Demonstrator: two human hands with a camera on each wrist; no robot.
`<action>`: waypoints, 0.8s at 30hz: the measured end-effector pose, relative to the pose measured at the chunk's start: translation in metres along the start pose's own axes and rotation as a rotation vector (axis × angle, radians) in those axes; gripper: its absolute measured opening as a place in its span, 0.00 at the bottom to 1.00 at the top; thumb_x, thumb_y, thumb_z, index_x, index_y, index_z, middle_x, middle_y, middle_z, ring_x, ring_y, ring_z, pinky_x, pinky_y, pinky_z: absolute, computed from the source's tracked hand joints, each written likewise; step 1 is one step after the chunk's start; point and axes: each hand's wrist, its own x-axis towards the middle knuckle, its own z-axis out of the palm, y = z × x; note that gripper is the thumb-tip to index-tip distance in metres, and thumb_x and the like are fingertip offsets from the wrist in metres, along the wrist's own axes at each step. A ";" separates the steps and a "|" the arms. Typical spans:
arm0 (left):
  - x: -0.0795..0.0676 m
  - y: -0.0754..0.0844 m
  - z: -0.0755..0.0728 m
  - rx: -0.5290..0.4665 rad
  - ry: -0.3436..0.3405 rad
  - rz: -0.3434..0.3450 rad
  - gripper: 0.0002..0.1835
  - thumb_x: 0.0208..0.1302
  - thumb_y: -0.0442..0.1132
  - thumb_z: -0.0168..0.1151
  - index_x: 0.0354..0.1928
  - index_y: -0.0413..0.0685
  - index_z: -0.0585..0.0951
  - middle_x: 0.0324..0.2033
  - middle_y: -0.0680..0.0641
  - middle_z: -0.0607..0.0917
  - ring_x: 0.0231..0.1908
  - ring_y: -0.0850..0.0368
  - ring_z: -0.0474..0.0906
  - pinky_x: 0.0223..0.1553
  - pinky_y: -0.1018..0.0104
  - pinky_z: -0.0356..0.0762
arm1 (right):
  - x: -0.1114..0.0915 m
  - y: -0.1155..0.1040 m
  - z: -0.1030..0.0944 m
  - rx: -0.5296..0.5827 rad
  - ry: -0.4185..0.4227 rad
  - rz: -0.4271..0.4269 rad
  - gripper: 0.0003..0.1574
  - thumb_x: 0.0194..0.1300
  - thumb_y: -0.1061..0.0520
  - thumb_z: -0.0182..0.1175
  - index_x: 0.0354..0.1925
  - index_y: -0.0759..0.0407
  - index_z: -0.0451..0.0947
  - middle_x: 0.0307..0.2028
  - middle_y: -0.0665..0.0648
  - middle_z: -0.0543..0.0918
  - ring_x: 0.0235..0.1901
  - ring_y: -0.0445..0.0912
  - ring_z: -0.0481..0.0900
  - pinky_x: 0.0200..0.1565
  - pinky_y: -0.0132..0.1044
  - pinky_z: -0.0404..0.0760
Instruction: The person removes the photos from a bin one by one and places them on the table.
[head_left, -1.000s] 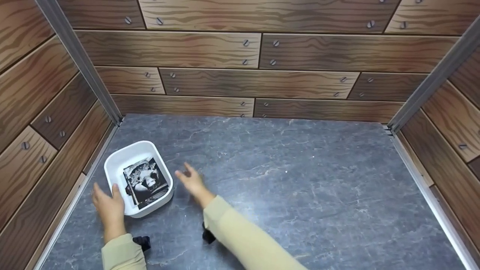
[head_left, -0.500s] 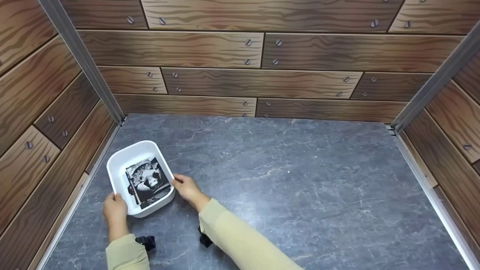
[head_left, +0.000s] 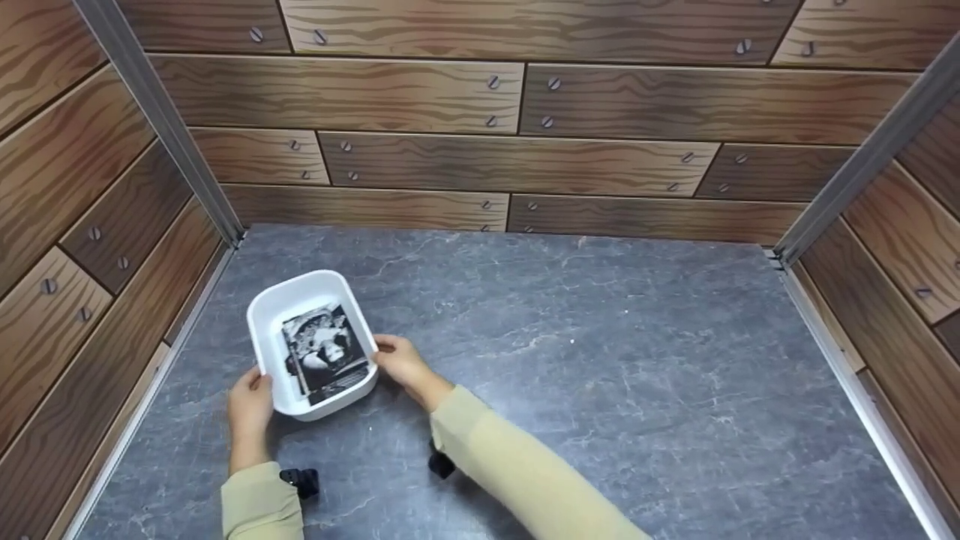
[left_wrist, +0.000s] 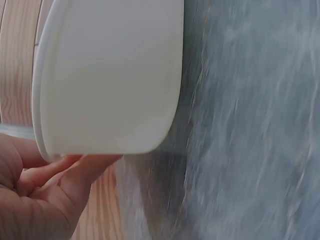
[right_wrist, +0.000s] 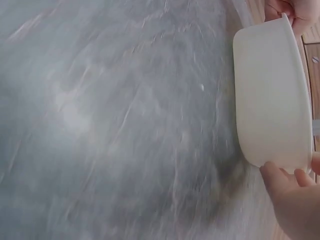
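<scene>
A white plastic tub [head_left: 341, 410] with rounded corners is at the left of the head view. Inside it lies a flat item printed with a black-and-white picture [head_left: 327, 352], other thin pieces showing at its edges. My left hand [head_left: 250, 409] pinches the tub's left rim; in the left wrist view its fingers [left_wrist: 75, 180] go under that rim, against the side wall. Opposite, my right hand [head_left: 405, 367] grips the right rim, with fingertips [right_wrist: 270, 172] against the outer wall in the right wrist view. Whether the tub's base touches the table is hard to tell.
The grey marbled tabletop [head_left: 600, 360] stretches away to the right of the tub. Wood-patterned panels [head_left: 420, 161] close off the back and both sides, with metal posts [head_left: 161, 112] at the corners. Black wrist devices [head_left: 300, 482] sit at both cuffs.
Both hands have closed in on the tub's rims and now hold it. Between the last two frames the tub has shifted to the right and slightly away, its printed contents still inside.
</scene>
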 end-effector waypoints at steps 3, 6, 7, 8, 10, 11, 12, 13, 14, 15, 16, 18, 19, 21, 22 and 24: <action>-0.001 0.003 0.013 -0.058 -0.044 0.040 0.24 0.72 0.34 0.42 0.66 0.27 0.64 0.62 0.24 0.68 0.62 0.33 0.68 0.63 0.50 0.70 | -0.001 0.007 -0.022 0.093 -0.015 0.011 0.27 0.59 0.71 0.53 0.59 0.75 0.71 0.53 0.71 0.80 0.51 0.56 0.80 0.55 0.42 0.80; -0.003 0.007 0.028 -0.122 -0.106 0.065 0.24 0.72 0.34 0.46 0.66 0.27 0.65 0.60 0.24 0.70 0.53 0.40 0.76 0.50 0.64 0.79 | 0.007 0.027 -0.049 0.202 -0.052 -0.032 0.27 0.58 0.69 0.57 0.58 0.71 0.74 0.50 0.69 0.82 0.46 0.53 0.83 0.51 0.40 0.82; -0.004 0.009 0.033 -0.146 -0.134 0.068 0.25 0.72 0.34 0.47 0.66 0.27 0.65 0.60 0.24 0.71 0.49 0.43 0.78 0.45 0.69 0.80 | 0.006 0.028 -0.058 0.223 -0.055 -0.026 0.28 0.58 0.68 0.58 0.58 0.71 0.74 0.50 0.68 0.82 0.46 0.53 0.83 0.52 0.41 0.82; -0.005 0.011 0.037 -0.166 -0.160 0.070 0.25 0.72 0.34 0.48 0.66 0.28 0.64 0.60 0.24 0.71 0.46 0.47 0.79 0.40 0.72 0.80 | 0.004 0.029 -0.065 0.238 -0.057 -0.024 0.28 0.58 0.68 0.58 0.59 0.70 0.73 0.50 0.68 0.82 0.47 0.53 0.83 0.52 0.41 0.82; -0.006 0.014 0.047 -0.195 -0.227 0.064 0.26 0.72 0.34 0.50 0.68 0.30 0.63 0.61 0.25 0.70 0.45 0.53 0.79 0.36 0.75 0.80 | -0.001 0.027 -0.080 0.265 -0.044 -0.007 0.29 0.60 0.69 0.57 0.60 0.72 0.71 0.53 0.71 0.80 0.49 0.55 0.82 0.55 0.43 0.81; -0.007 0.016 0.052 -0.203 -0.263 0.062 0.27 0.72 0.34 0.50 0.69 0.32 0.62 0.62 0.26 0.70 0.45 0.53 0.79 0.36 0.74 0.81 | -0.004 0.025 -0.088 0.277 -0.032 0.000 0.29 0.60 0.69 0.56 0.61 0.73 0.70 0.54 0.72 0.79 0.50 0.56 0.81 0.56 0.44 0.80; -0.007 0.018 0.058 -0.210 -0.296 0.059 0.27 0.72 0.34 0.51 0.70 0.33 0.61 0.63 0.26 0.69 0.47 0.51 0.79 0.37 0.72 0.82 | -0.016 0.012 -0.093 0.254 0.003 0.047 0.30 0.61 0.72 0.53 0.62 0.76 0.66 0.57 0.75 0.75 0.53 0.57 0.79 0.59 0.47 0.78; -0.008 0.020 0.063 -0.221 -0.326 0.063 0.28 0.72 0.33 0.51 0.70 0.34 0.61 0.63 0.27 0.69 0.50 0.48 0.78 0.38 0.70 0.83 | -0.020 0.010 -0.101 0.249 0.021 0.055 0.30 0.61 0.72 0.52 0.63 0.77 0.65 0.58 0.76 0.74 0.53 0.57 0.79 0.59 0.47 0.77; -0.009 0.022 0.069 -0.229 -0.357 0.065 0.28 0.71 0.33 0.52 0.71 0.35 0.61 0.65 0.27 0.67 0.53 0.45 0.77 0.40 0.68 0.84 | -0.025 0.009 -0.108 0.253 0.034 0.050 0.30 0.62 0.72 0.51 0.63 0.78 0.64 0.59 0.78 0.73 0.52 0.56 0.79 0.59 0.47 0.77; -0.010 0.024 0.074 -0.236 -0.385 0.069 0.29 0.71 0.33 0.52 0.71 0.36 0.60 0.65 0.28 0.67 0.55 0.43 0.76 0.42 0.65 0.84 | -0.029 0.008 -0.115 0.256 0.048 0.051 0.30 0.62 0.72 0.51 0.63 0.79 0.63 0.59 0.79 0.71 0.52 0.55 0.79 0.59 0.47 0.77; -0.011 0.025 0.080 -0.256 -0.415 0.075 0.29 0.70 0.32 0.52 0.71 0.36 0.60 0.66 0.28 0.66 0.56 0.41 0.75 0.44 0.63 0.84 | -0.034 0.008 -0.121 0.257 0.063 0.053 0.30 0.62 0.73 0.51 0.63 0.79 0.63 0.59 0.79 0.71 0.51 0.53 0.79 0.59 0.46 0.78; -0.015 0.027 0.092 -0.302 -0.470 0.084 0.30 0.69 0.30 0.53 0.71 0.35 0.60 0.66 0.27 0.65 0.57 0.38 0.74 0.47 0.58 0.84 | -0.043 0.010 -0.135 0.266 0.089 0.056 0.30 0.63 0.73 0.51 0.63 0.80 0.62 0.59 0.79 0.71 0.49 0.51 0.79 0.57 0.44 0.79; -0.017 0.028 0.097 -0.326 -0.500 0.090 0.30 0.68 0.29 0.53 0.71 0.35 0.60 0.66 0.27 0.65 0.57 0.37 0.74 0.48 0.56 0.83 | -0.048 0.011 -0.141 0.268 0.106 0.056 0.30 0.62 0.73 0.51 0.63 0.80 0.62 0.59 0.79 0.71 0.48 0.50 0.79 0.57 0.44 0.79; -0.021 0.029 0.107 -0.363 -0.553 0.090 0.31 0.66 0.27 0.54 0.71 0.34 0.60 0.66 0.27 0.65 0.57 0.37 0.74 0.49 0.54 0.83 | -0.057 0.014 -0.152 0.273 0.144 0.070 0.30 0.62 0.73 0.51 0.63 0.81 0.62 0.58 0.79 0.72 0.47 0.49 0.79 0.55 0.43 0.80; -0.024 0.029 0.111 -0.378 -0.579 0.088 0.32 0.65 0.26 0.54 0.71 0.34 0.60 0.67 0.28 0.65 0.57 0.37 0.75 0.49 0.54 0.83 | -0.062 0.016 -0.157 0.272 0.164 0.078 0.30 0.62 0.73 0.52 0.63 0.80 0.63 0.58 0.78 0.73 0.47 0.49 0.79 0.55 0.42 0.81; -0.028 0.030 0.119 -0.387 -0.623 0.090 0.34 0.63 0.25 0.56 0.71 0.34 0.59 0.67 0.28 0.65 0.56 0.40 0.75 0.48 0.55 0.83 | -0.071 0.019 -0.165 0.266 0.205 0.092 0.31 0.61 0.73 0.53 0.62 0.80 0.63 0.57 0.78 0.74 0.45 0.48 0.80 0.53 0.41 0.82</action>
